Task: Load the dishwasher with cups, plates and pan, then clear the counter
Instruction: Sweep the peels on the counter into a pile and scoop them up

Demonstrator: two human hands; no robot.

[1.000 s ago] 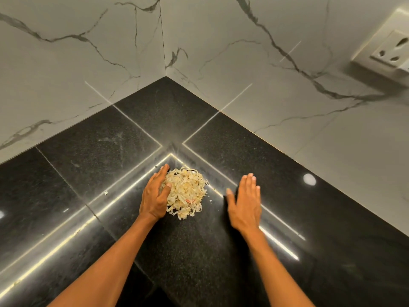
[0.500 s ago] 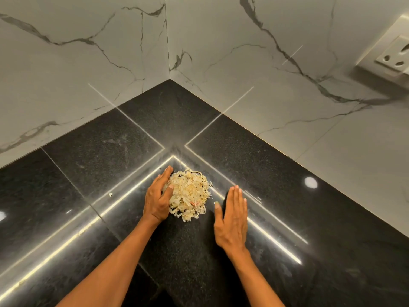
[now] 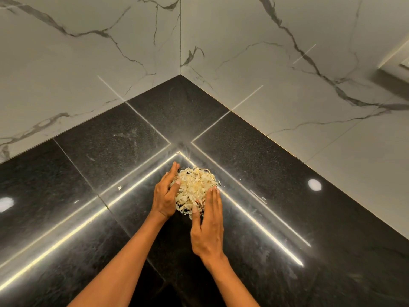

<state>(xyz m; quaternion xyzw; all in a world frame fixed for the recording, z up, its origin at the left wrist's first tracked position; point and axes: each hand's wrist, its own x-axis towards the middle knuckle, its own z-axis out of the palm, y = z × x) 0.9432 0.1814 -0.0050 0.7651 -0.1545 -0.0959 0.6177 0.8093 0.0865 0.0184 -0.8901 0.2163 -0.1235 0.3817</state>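
Two hands, left hand [image 3: 164,196] and right hand [image 3: 209,227], straight fingers [image 3: 213,198] flanking shavings pile [image 3: 194,189], black counter [image 3: 309,218] around.

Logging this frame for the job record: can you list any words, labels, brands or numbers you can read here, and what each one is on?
None: no readable text anywhere in this view.
The black counter and the marble walls carry no print, only veins and light reflections.
The fitting at the right edge is cropped and blurred; no marking can be made out.
The pile of peelings between the left hand and the right hand has no label.
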